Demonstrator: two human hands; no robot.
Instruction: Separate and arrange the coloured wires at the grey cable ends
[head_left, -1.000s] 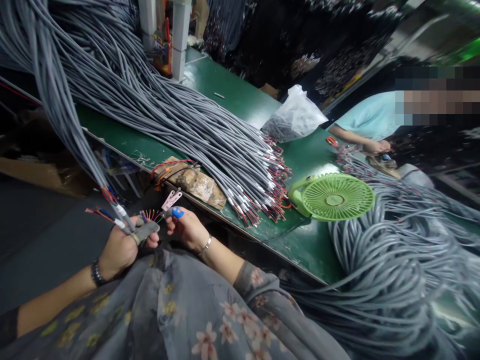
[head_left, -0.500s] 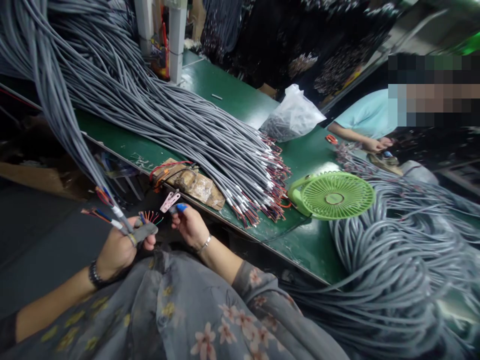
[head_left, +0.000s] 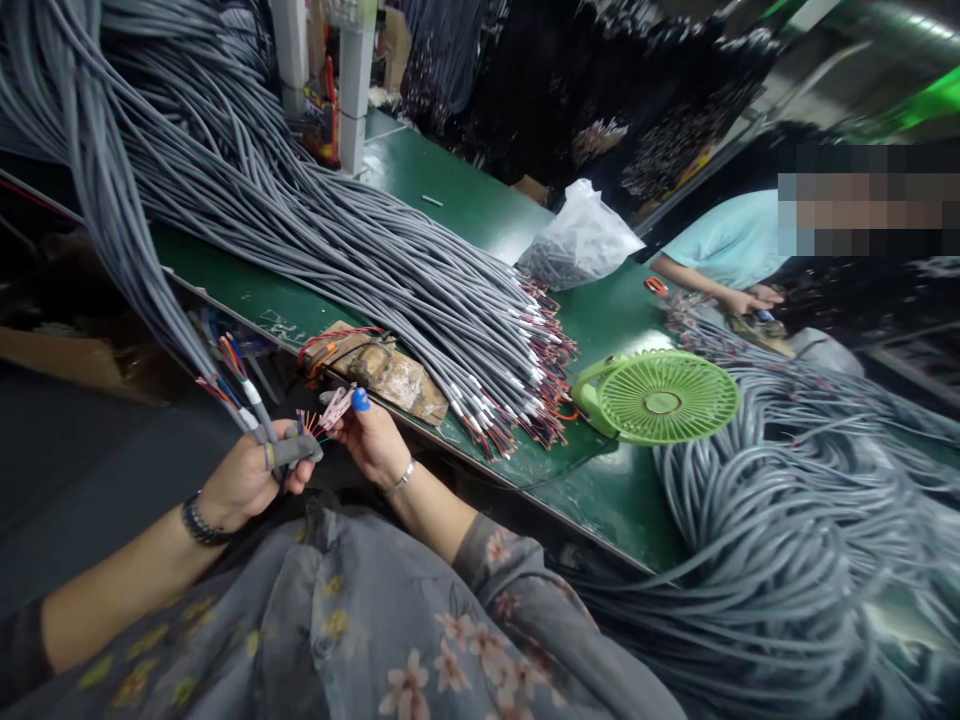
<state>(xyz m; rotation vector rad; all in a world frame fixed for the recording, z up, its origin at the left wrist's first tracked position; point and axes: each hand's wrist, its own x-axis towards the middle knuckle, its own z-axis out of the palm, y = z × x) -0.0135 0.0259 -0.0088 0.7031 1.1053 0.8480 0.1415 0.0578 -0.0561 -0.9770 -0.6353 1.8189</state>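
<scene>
My left hand [head_left: 259, 470] wraps round grey cables [head_left: 255, 400] and has a grey cover on a finger. Their white-banded ends with coloured wires point up beyond the fist. A fan of thin coloured wires [head_left: 306, 422] sticks out by its fingertips. My right hand [head_left: 375, 440], with a blue cover on one digit, is closed close to these wires. Its fingertips are partly hidden, so what they pinch does not show. A pink, two-armed clip-like piece [head_left: 337, 407] is right at these fingers; whether it is held or fixed to the bench I cannot tell.
A thick bundle of grey cables [head_left: 360, 240] lies along the green bench [head_left: 480, 215]. Near its edge rests a taped wooden board [head_left: 405, 380]. A green fan [head_left: 660, 398], a plastic bag [head_left: 581, 235] and coiled cables [head_left: 780, 500] are to the right. A co-worker [head_left: 720, 240] sits beyond.
My right hand has moved left and slightly up, closer to the left hand's coloured wires. The cable ends in my left hand have tilted more upright.
</scene>
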